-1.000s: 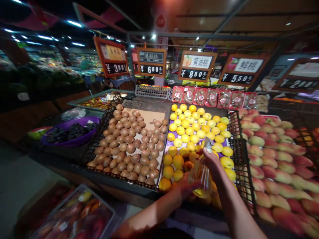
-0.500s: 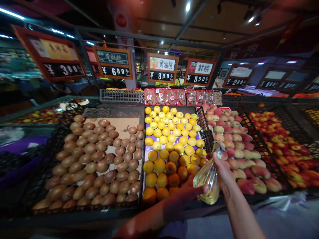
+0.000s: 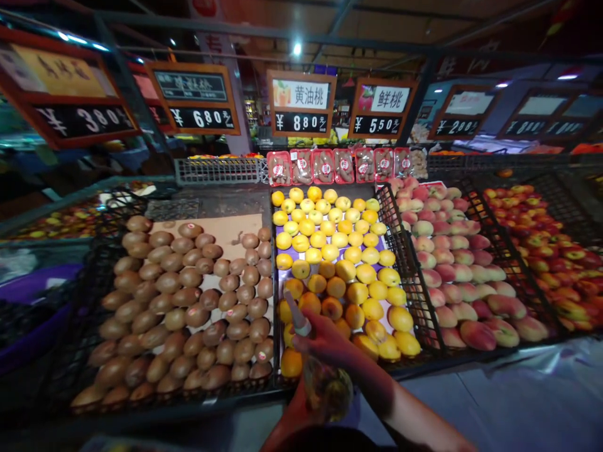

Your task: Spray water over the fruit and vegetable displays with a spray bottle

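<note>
Clear container [image 3: 335,390] in hand at the near edge of the yellow fruit [image 3: 377,289], not yet set down: my right grip [image 3: 326,339] is clamped round its neck [image 3: 300,322]; my left grip's [image 3: 294,412] hold below, I cannot tell.

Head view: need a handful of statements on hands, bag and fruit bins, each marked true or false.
1. The right hand grips the clear bag by its neck. True.
2. The left hand is over the kiwifruit. False: it is low in the view, beside the bag.
3. The peaches lie between the yellow fruit and the red fruit. True.
4. The 5.50 sign hangs left of the 8.80 sign. False: it hangs to the right.
5. Red-edged packs stand in a row behind the yellow fruit. True.
</note>
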Motion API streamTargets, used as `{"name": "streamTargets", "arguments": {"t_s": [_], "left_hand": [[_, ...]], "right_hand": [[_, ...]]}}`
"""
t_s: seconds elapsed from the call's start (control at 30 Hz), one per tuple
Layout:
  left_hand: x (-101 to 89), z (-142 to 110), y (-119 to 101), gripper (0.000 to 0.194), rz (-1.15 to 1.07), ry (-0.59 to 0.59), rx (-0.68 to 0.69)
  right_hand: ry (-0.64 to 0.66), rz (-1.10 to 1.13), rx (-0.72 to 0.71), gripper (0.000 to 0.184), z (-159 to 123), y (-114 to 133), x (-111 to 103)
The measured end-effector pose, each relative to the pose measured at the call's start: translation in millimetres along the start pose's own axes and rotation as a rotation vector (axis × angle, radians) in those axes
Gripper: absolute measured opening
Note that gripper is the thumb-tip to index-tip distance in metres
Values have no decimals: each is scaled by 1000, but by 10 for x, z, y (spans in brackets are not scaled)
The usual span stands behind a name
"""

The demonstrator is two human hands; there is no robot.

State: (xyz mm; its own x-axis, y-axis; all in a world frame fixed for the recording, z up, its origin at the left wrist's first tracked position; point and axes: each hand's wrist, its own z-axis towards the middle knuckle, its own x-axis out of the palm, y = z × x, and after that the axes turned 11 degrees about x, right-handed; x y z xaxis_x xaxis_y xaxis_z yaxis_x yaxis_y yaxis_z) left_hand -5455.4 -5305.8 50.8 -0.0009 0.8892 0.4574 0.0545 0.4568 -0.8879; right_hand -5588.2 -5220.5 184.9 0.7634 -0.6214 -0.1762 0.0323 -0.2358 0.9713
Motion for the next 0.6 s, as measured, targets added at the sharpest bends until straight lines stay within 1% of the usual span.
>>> {"name": "streamTargets", "arguments": {"t_s": [0.07,0.13,0.23,0.3,0.4,0.47,0.5,0.53,0.6], "left_hand": [[-33,-50,38,96,55,27,43],[-24,-72,37,95,108,60,51],[0,-66,21,104,193,128,-13],[14,-26,43,107,289,176,-82],[108,112,158,99,455,268,-173],[283,234,278,89,524,341,-204],[413,295,342,86,534,379,-217],[570,352,402,83,534,411,-229],[949,455,502,80,514,464,-240]], "right_hand": [[22,20,1,50,-36,40,10],[7,43,5,51,-95,83,-42],[-17,48,14,47,-219,121,-173],[-13,31,24,43,-330,106,-282],[-5,29,62,42,-543,18,-510],[-29,41,81,43,-732,-76,-718],[-46,41,80,44,-843,-132,-836],[-68,32,74,45,-965,-193,-962],[-108,11,48,47,-1239,-331,-1223]]}}
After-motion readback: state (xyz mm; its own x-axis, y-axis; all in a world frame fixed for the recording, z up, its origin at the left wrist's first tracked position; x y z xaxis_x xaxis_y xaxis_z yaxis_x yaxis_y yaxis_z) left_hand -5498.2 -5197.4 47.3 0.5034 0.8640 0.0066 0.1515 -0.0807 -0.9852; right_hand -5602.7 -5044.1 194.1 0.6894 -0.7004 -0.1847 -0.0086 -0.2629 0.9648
